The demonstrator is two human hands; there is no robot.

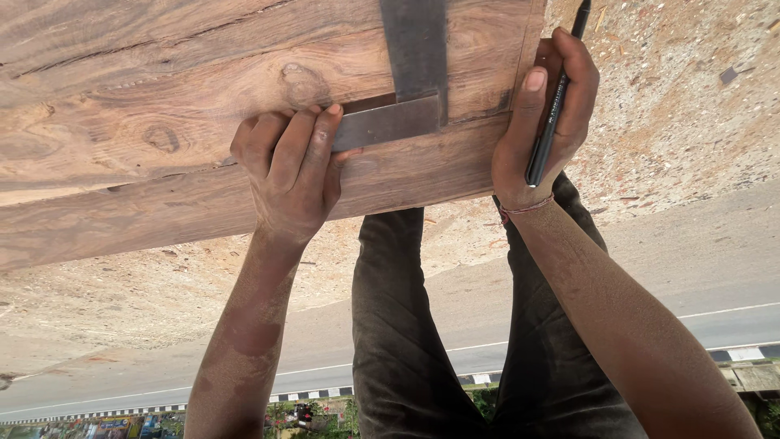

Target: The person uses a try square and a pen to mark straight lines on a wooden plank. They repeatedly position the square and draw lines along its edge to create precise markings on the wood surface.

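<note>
Dusty dark trousers (422,325) fill the near ground of our view, and from them our two forearms reach out to a broad wooden plank (146,122) of brown, strongly figured grain. Our left hand (292,175) lies flat and half open on the plank's near edge, fingers pressed over the short blade of a metal square (388,122); we judge the pressure is there to keep the tool from sliding while its longer, darker arm (416,45) runs straight across the board. Our right hand (543,122) curls round the plank's end, thumb on top and fingers wrapped behind, and closes at the same time on a black pen (554,106) that lies along the palm with its tip pointing away from us. Held so, the pen is parked rather than writing, and the hand seems to steady the board. A reddish thread (526,209) circles that wrist.

Past the plank we see bare, sandy ground (691,97) strewn with chips and small scraps, with no table under the work that we can make out. Farther off runs a grey paved road (715,276) with a painted white line, then a black-and-white striped kerb (739,354), some greenery and small, blurred roadside shapes too distant for us to tell apart.
</note>
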